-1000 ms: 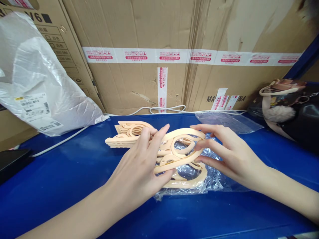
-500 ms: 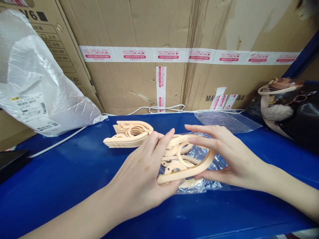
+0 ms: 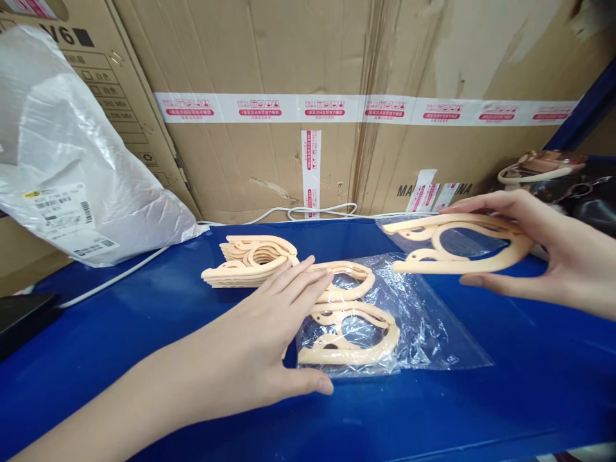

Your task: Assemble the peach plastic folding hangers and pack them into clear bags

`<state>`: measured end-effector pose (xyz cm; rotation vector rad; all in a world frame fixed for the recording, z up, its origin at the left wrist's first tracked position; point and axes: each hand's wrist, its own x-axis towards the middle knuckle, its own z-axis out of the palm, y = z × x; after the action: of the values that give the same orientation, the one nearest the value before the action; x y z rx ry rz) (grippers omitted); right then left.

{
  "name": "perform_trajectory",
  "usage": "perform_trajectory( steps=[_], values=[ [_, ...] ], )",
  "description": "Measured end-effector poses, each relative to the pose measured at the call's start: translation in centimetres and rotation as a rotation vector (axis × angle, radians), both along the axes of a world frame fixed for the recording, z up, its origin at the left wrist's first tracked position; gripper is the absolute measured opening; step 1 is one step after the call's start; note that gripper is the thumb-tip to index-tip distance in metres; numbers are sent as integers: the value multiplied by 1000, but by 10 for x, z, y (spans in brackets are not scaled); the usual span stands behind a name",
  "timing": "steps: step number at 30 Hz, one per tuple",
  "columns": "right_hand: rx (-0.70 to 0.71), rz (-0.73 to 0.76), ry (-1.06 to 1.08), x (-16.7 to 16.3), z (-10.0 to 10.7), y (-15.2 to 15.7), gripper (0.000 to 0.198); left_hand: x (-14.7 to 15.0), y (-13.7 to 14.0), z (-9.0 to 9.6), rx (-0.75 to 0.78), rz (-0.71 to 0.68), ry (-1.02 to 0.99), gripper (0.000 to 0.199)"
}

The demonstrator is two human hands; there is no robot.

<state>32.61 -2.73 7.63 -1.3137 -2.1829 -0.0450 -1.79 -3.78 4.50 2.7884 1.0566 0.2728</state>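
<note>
In my right hand (image 3: 543,250), thumb below and fingers above, is a beige folding clothes hanger (image 3: 495,264), folded up and lifted over the right side of the table. My left hand (image 3: 269,327) has its fingers stretched out, thumb apart, and covers the left edge of a clear plastic bag (image 3: 433,327). Folded hangers (image 3: 351,356) of the same kind lie at the bag, seemingly inside it. Whether my left hand presses on them I cannot tell. Just beyond its fingertips, a stack of folded hangers (image 3: 240,281) lies on the blue table (image 3: 183,321).
A large taped cardboard box (image 3: 250,167) stands along the back, a white cable (image 3: 269,212) at its foot. At left are a white plastic parcel (image 3: 96,167) and a dark flat device (image 3: 24,317). Another clear bag (image 3: 409,240) and a black bag (image 3: 591,215) are at right.
My right hand has moved right and away from the bag, taking one hanger with it. My left hand has let go of that hanger and its fingers have straightened.
</note>
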Motion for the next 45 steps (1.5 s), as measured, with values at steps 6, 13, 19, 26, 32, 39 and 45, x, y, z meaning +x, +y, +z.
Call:
perform_trajectory(
  steps=[6,13,19,26,32,39,45],
  values=[
    [-216,-136,-65,44,-13,-1,37,-13,10,0,-20,10,46,78],
    [-360,91,-91,28,-32,-8,58,-14,12,-3,-37,-30,8,73],
    [-439,202,-5,6,-43,-7,56,-15,11,-3,-30,-24,31,72],
    [-467,251,-48,-6,-50,3,65,-15,14,-5,-48,-37,5,75],
    [-441,317,-39,-25,-54,-1,74,-12,11,-2,-33,-18,34,77],
    [-426,287,-118,-6,-46,2,74,-26,11,-1,-34,-15,87,63],
    [-464,339,-56,-15,-46,5,63,-22,14,-4,4,-52,43,62]
  ],
)
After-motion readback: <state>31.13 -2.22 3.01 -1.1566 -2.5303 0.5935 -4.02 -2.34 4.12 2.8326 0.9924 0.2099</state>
